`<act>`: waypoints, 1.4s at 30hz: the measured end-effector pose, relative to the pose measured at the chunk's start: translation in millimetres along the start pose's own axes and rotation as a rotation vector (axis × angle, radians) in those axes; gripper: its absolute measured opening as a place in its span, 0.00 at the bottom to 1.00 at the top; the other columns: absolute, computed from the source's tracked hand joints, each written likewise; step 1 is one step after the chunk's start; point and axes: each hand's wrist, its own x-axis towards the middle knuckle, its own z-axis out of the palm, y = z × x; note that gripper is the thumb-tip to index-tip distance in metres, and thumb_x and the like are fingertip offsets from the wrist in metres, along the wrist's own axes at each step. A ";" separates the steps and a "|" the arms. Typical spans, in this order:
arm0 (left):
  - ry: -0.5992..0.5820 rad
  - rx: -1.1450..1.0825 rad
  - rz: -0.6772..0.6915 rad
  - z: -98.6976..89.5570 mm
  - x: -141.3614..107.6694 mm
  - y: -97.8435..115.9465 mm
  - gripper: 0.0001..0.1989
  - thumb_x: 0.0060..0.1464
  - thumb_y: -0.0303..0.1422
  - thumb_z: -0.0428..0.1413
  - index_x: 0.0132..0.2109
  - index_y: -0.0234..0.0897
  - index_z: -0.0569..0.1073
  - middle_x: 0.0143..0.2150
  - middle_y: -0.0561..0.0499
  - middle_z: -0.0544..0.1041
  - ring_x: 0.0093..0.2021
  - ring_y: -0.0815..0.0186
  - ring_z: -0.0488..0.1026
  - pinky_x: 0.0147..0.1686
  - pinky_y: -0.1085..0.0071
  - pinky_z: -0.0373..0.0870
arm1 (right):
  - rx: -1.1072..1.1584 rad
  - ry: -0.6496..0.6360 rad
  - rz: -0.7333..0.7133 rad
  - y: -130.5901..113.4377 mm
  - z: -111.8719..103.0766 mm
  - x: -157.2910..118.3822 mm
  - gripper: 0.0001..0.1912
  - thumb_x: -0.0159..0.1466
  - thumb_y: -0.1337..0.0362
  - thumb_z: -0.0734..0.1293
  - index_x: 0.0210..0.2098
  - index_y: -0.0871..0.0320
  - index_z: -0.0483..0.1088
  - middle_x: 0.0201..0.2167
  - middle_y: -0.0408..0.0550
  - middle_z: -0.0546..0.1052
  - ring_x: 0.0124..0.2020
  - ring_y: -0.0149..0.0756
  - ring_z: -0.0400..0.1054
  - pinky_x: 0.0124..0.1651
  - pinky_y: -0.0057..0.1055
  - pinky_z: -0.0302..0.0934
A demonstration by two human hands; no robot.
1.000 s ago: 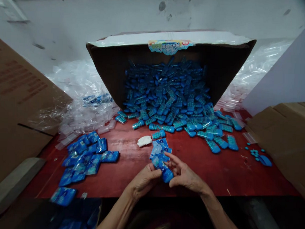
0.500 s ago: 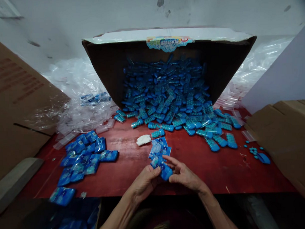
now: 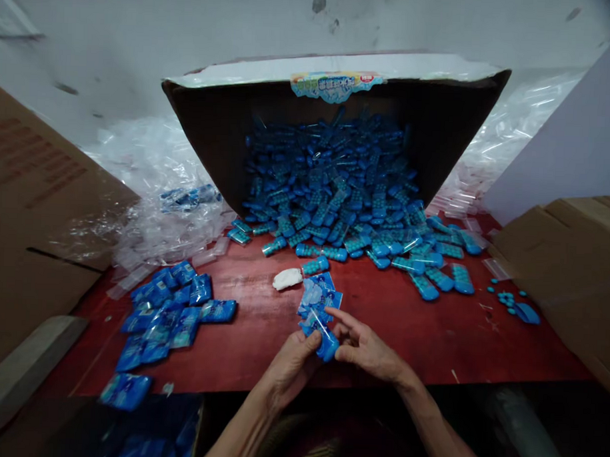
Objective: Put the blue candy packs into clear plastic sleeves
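Observation:
My left hand pinches a small blue case with a clear, shiny body, thumb on top. My right hand has its thumb and bent fingers at the case's right end, with the index finger stretched out over it. Just beyond lie several blue printed cards, partly overlapping and partly covered by the case. A white crumpled wad and one case of turquoise beads lie close to the cards.
An open carton on its side spills a heap of bead-filled cases onto the red table. Blue wrapped packs are piled at left. Clear plastic sleeves stand behind. Loose turquoise beads lie at right, near a cardboard box.
The case between my hands has turned slightly and shifted a little left; its clear, shiny side shows more now. Both hands stay nearly in place.

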 end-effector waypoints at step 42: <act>0.117 -0.051 0.098 13.0 7.1 -7.2 0.15 0.50 0.37 0.51 0.42 0.34 0.72 0.39 0.44 0.75 0.43 0.60 0.69 0.45 0.64 0.59 | -0.126 0.415 -0.105 23.3 17.7 0.9 0.25 0.53 0.67 0.64 0.51 0.55 0.59 0.35 0.43 0.69 0.33 0.30 0.65 0.39 0.28 0.61</act>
